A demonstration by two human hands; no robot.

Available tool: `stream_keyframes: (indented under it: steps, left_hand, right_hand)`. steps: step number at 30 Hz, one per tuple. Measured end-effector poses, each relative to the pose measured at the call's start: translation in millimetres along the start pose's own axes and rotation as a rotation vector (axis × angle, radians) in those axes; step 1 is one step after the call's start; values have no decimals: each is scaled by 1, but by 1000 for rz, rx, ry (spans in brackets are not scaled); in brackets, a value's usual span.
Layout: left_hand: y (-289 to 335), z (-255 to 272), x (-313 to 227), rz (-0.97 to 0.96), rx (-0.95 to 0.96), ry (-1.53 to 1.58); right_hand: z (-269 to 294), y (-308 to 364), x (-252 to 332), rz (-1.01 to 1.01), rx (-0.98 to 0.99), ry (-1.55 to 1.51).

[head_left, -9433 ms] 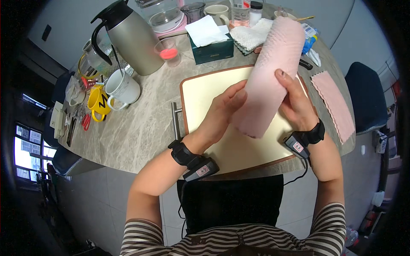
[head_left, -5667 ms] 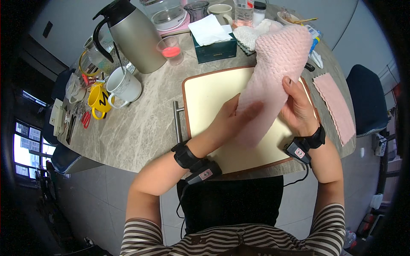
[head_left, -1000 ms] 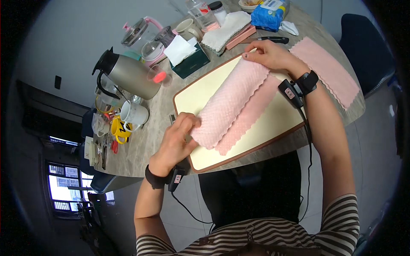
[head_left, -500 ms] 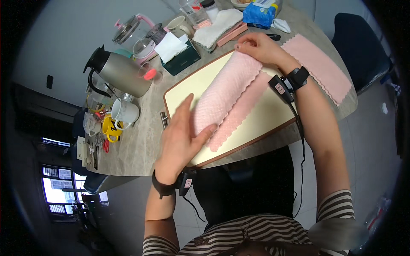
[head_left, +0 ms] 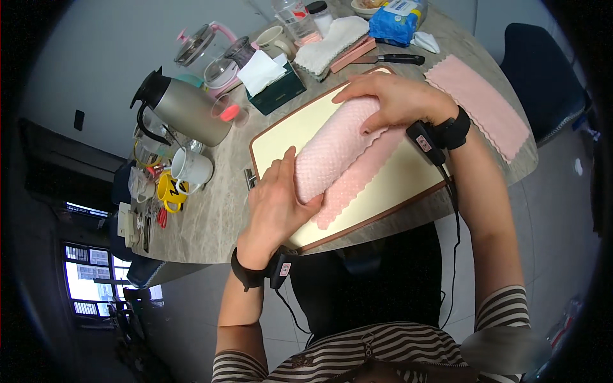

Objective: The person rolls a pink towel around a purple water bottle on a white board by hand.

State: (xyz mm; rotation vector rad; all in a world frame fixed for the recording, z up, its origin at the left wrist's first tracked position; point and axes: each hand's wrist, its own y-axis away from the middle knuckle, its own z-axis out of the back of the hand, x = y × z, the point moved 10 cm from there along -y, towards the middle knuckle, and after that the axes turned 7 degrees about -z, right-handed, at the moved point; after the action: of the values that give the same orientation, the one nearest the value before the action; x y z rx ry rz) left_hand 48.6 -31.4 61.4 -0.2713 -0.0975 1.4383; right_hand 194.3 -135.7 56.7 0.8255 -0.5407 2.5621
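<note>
A pink, bumpy-textured cloth with a scalloped edge (head_left: 335, 148) lies rolled into a thick cylinder, slanting across a cream board with a brown rim (head_left: 274, 139). Its loose flap (head_left: 354, 191) stays flat along the roll's near right side. My left hand (head_left: 276, 201) cups the near left end, thumb in front and fingers behind. Around the far right end my right hand (head_left: 405, 101) is curved, its thumb on the near side and fingers over the far side. Parts of both ends are hidden by the hands.
A second pink cloth (head_left: 479, 105) lies flat to the right. Beyond the board are a black-handled knife (head_left: 399, 59), folded cloths (head_left: 335, 45), a tissue box (head_left: 278, 92) and a blue wipes pack (head_left: 393, 25). A steel jug (head_left: 188, 105) and mugs (head_left: 191, 169) stand at left.
My right hand has come down from the roll's far corner and now wraps its end. The roll looks shorter and more compact, and the knife behind is more exposed.
</note>
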Motion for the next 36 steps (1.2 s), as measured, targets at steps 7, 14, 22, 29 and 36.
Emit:
stream_keyframes:
  steps: [7, 14, 22, 29, 36]
  left_hand:
    - [-9, -10, 17, 8, 73, 166]
    - [-12, -19, 35, 181, 150, 356]
    - [-7, -9, -3, -54, -46, -117]
    - [-6, -4, -17, -64, -22, -89]
    - [-7, -12, -15, -61, -70, -163]
  right_hand:
    - [-8, -3, 2, 21, 8, 104]
    - [-9, -6, 1, 23, -31, 132]
    - [-5, -3, 9, -27, -119, 254]
    - [-7, -1, 9, -54, -153, 314]
    - [-7, -1, 14, -38, -149, 324]
